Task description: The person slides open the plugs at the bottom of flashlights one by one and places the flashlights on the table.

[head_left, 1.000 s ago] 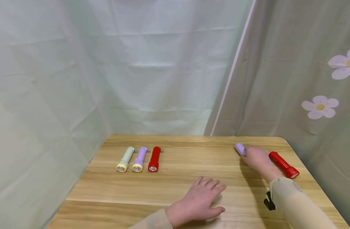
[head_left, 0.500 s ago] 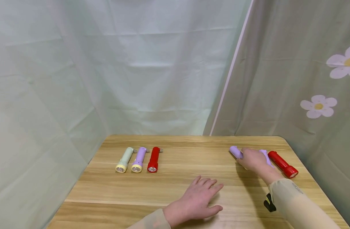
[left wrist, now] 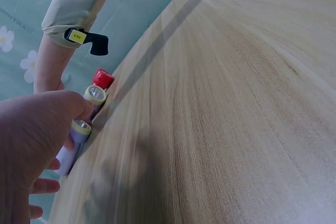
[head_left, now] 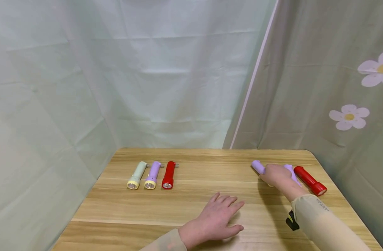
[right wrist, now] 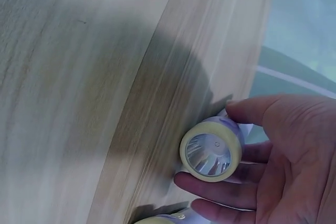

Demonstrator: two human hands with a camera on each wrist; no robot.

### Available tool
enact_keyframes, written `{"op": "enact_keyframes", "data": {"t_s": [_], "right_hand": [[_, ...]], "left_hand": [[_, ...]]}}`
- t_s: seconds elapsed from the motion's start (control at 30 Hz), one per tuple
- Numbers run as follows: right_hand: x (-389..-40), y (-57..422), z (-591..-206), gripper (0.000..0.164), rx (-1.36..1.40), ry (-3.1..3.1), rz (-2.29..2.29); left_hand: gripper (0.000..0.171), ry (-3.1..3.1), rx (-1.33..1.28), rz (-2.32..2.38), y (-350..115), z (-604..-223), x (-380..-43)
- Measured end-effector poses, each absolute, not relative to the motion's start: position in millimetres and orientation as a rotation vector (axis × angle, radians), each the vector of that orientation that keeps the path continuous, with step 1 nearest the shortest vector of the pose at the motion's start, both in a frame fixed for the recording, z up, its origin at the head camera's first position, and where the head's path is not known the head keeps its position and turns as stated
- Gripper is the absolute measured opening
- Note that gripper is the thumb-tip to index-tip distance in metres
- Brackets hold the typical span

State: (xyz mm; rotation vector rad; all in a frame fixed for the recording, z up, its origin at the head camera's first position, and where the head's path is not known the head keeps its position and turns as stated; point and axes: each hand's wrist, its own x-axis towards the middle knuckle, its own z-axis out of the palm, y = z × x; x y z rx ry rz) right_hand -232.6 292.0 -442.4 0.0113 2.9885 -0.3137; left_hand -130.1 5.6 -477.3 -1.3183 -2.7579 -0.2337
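Observation:
My right hand grips a purple flashlight with a cream rim at the table's back right. In the right wrist view, thumb and fingers wrap round the flashlight just behind its lens, and it lies right at the wood. A second purple flashlight lies just right of that hand, partly hidden by it; its rim shows at the bottom of the right wrist view. Beside it is a red flashlight. My left hand, fingers spread and holding nothing, is palm down at the table's front middle.
On the left of the wooden table, a pale green flashlight, a purple one and a red one lie in a row, lenses toward me. Curtains hang behind and along the sides.
My right hand has shifted the gripped purple flashlight slightly left, away from the second purple one, and then stayed nearly still. My left hand holds its place.

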Motion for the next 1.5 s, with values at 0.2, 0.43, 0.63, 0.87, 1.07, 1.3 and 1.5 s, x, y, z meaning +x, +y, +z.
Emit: {"op": "enact_keyframes", "data": {"t_s": [0.2, 0.43, 0.63, 0.87, 1.07, 1.3, 1.5], "right_hand": [[-231, 289, -439, 0.023, 0.008, 2.997, -0.327], [-229, 286, -446, 0.025, -0.003, 3.019, -0.321], [-228, 282, -457, 0.035, 0.011, 3.075, -0.279], [-227, 278, -467, 0.029, 0.048, 3.142, -0.237], [-226, 277, -467, 0.023, -0.012, 3.175, -0.221], [-224, 279, -464, 0.027, -0.061, 3.184, -0.368], [-220, 278, -459, 0.038, -0.136, 3.223, -0.482]], "left_hand": [[0.068, -2.773, -1.312, -0.244, 6, -478, -131], [0.067, -2.797, -1.306, -0.265, 5, -478, -131], [0.065, -2.806, -1.297, -0.267, 5, -480, -131], [0.065, -2.806, -1.273, -0.243, 5, -480, -130], [0.065, -2.816, -1.254, -0.245, 3, -479, -133], [0.064, -2.837, -1.207, -0.301, 0, -476, -138], [0.064, -2.844, -1.167, -0.36, -5, -473, -143]]}}
